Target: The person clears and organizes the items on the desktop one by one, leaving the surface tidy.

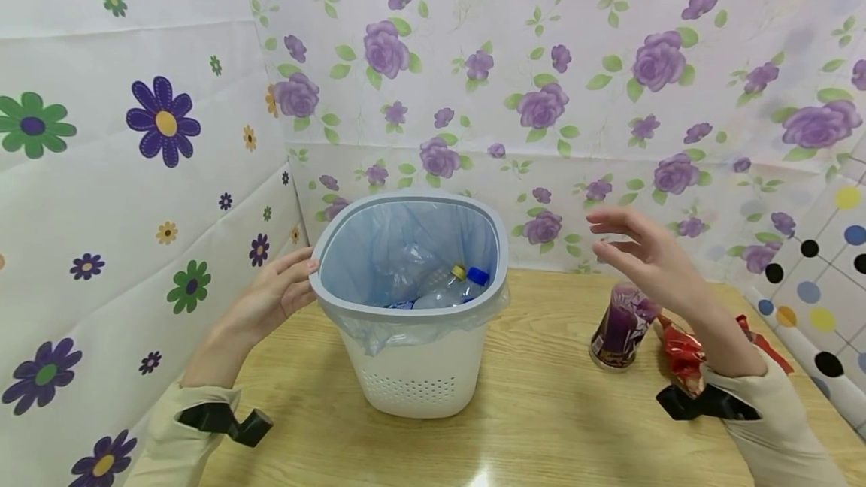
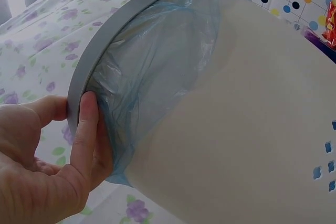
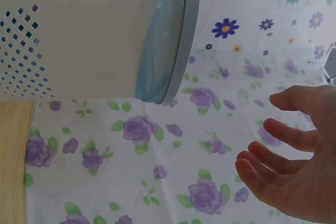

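Observation:
A white trash bin (image 1: 414, 374) with a grey rim (image 1: 406, 315) stands on the table, lined with a thin blue plastic bag (image 1: 365, 246). Clear plastic bottles (image 1: 441, 296), one with a yellow cap and one with a blue cap, lie inside it. On the left, my left hand (image 1: 274, 299) pinches the rim; the left wrist view shows the thumb and fingers (image 2: 86, 129) on either side of it. My right hand (image 1: 639, 254) hovers to the right of the bin, fingers loosely bent and holding nothing, above a purple plastic cup (image 1: 619, 329).
Behind the right forearm lies a crumpled red wrapper (image 1: 682, 355) on the wooden table (image 1: 541, 412). Flowered sheets (image 1: 473, 96) hang at the back and left, and a dotted sheet (image 1: 822, 269) borders the right side.

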Demonstrator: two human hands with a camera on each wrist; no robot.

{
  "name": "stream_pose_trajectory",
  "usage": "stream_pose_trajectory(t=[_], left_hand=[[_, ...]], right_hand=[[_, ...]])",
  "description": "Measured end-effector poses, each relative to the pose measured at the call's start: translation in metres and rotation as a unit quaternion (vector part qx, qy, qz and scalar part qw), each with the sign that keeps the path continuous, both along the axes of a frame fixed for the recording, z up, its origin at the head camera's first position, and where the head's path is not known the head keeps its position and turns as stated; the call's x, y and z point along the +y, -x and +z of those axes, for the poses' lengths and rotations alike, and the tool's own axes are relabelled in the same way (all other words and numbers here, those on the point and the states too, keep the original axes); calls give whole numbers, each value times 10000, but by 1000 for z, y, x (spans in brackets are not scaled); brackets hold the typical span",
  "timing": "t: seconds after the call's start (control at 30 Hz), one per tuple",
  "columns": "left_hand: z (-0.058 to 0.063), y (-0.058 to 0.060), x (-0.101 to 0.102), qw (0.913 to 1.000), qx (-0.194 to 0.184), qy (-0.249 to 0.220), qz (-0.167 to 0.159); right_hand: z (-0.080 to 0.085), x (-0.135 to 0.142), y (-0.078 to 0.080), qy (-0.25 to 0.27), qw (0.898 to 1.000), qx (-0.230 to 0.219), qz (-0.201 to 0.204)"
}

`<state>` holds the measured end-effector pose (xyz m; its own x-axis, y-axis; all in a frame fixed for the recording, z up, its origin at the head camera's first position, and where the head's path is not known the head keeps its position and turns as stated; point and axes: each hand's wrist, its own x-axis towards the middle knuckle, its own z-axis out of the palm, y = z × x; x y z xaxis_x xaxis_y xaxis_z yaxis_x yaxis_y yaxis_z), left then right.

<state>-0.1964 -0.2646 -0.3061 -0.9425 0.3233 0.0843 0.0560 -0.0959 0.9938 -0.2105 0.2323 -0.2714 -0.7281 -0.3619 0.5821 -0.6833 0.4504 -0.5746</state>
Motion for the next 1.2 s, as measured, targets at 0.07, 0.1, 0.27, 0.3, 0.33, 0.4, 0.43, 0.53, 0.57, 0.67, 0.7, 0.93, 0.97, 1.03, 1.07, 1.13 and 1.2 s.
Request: stream_pose_trajectory(t=[0.07, 0.1, 0.27, 0.3, 0.33, 0.4, 0.43, 0.53, 0.57, 0.67, 0.7, 0.93, 0.97, 1.03, 1.07, 1.13, 1.2], left_hand=[[0, 0, 0, 10000, 6, 22, -4], [0, 0, 0, 10000, 12, 30, -10], [0, 0, -1, 10000, 20, 5, -54], [-1, 0, -1, 10000, 21, -1, -56], [-1, 0, -1, 10000, 21, -6, -56], [-1, 0, -1, 10000, 24, -11, -55], [-1, 0, -1, 10000, 32, -8, -49], [0, 0, 0, 10000, 50, -38, -61], [-1, 1, 0, 10000, 54, -52, -65], [-1, 1, 0, 9999, 59, -115, -78], [-1, 0, 0, 9999, 57, -139, -82], [-2, 1, -1, 9998, 99, -148, -125], [-2, 1, -1, 9998, 103, -133, -121], [-2, 1, -1, 9998, 107, -105, -108], [-2, 1, -1, 9999, 107, -93, -99], [-2, 1, -1, 9999, 98, -88, -101], [-2, 1, -1, 9999, 82, -97, -104]], right_hand=[[-2, 4, 1, -85, 9999, 53, -120], [-3, 6, 1, -120, 9997, 90, -196], [-11, 17, 5, -478, 9934, 423, -957], [-13, 19, 6, -579, 9905, 511, -1134], [-15, 21, 7, -667, 9875, 592, -1297], [-18, 24, 8, -851, 9807, 749, -1595], [-20, 25, 8, -894, 9784, 777, -1692], [-24, 29, 9, -865, 9774, 691, -1801], [-25, 31, 9, -860, 9772, 642, -1833], [-28, 36, 10, -871, 9766, 476, -1909], [-29, 38, 10, -907, 9757, 406, -1952], [-38, 54, 12, -1272, 9676, -263, -2166], [-40, 56, 13, -1311, 9660, -368, -2199], [-42, 60, 14, -1390, 9620, -594, -2274], [-43, 61, 15, -1414, 9602, -717, -2301], [-44, 64, 16, -1461, 9558, -1016, -2339], [-46, 68, 18, -1533, 9497, -1361, -2367]])
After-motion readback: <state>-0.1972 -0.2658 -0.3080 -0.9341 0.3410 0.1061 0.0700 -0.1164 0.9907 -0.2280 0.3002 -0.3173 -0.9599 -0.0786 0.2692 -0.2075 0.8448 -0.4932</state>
